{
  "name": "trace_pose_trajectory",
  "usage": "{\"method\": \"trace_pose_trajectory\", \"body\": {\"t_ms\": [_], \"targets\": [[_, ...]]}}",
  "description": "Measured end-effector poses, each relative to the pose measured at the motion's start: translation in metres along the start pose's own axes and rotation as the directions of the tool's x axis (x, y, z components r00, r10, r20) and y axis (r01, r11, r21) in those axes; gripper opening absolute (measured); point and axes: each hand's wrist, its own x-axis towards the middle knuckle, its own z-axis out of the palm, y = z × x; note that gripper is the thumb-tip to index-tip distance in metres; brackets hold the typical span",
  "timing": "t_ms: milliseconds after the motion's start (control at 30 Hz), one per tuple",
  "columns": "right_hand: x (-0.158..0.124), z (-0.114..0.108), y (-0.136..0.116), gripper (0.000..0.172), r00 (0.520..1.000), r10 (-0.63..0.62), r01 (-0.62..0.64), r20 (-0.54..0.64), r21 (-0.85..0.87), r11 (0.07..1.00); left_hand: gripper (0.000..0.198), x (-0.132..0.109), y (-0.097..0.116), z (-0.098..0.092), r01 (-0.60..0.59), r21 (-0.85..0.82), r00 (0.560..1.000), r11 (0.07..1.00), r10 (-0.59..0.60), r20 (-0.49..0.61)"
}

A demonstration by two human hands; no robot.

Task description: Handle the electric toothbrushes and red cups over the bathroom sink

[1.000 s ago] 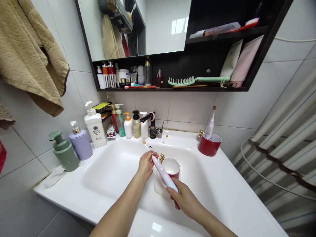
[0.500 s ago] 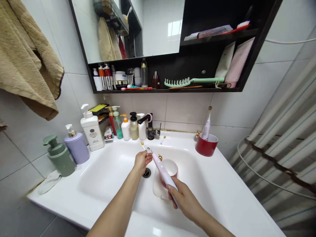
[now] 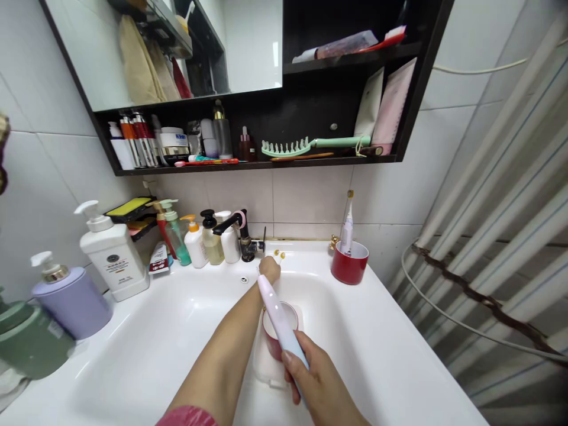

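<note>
Far left on my feed, a green pump bottle [image 3: 35, 343] is cut off by the frame edge, with a lavender pump bottle [image 3: 73, 302] and a big white pump bottle [image 3: 114, 257] next along the basin [image 3: 146, 349]. Now more pump bottles line the back ledge, up to the black faucet [image 3: 245, 236]. Just right of it, here's the left hand [image 3: 270, 269], arm stretched across the bowl; its fingers are hidden, so I can't tell whether it's gripping anything. Two small brush heads [image 3: 282, 256] show right behind it. In front, the pink-to-blue electric toothbrush handle [image 3: 279, 316] slants over the bowl, its tip overlapping the left wrist in my view, and I can't say if they touch. Beneath, a red cup [image 3: 271, 346] sits on a pale tray [image 3: 262, 373]. And the right hand [image 3: 310, 373] is wrapped firmly around the handle's lower, blue end. Over on the right ledge, a second red cup [image 3: 349, 272] holds another electric toothbrush [image 3: 348, 231], upright, head on top
</note>
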Motion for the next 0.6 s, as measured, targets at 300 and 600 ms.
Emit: {"method": "trace_pose_trajectory", "body": {"t_ms": [300,600], "targets": [[0.000,0.000,0.004,0.028,1.000,0.003,-0.004,0.015,0.026,1.000,0.012,0.001,0.002,-0.005,-0.112,0.321,0.989,0.940,0.137,-0.055],[-0.001,-0.001,0.001,0.024,1.000,0.016,-0.016,0.005,0.010,1.000,0.017,-0.006,-0.018,-0.029,0.001,0.053,0.995,0.999,0.004,-0.097]]}}
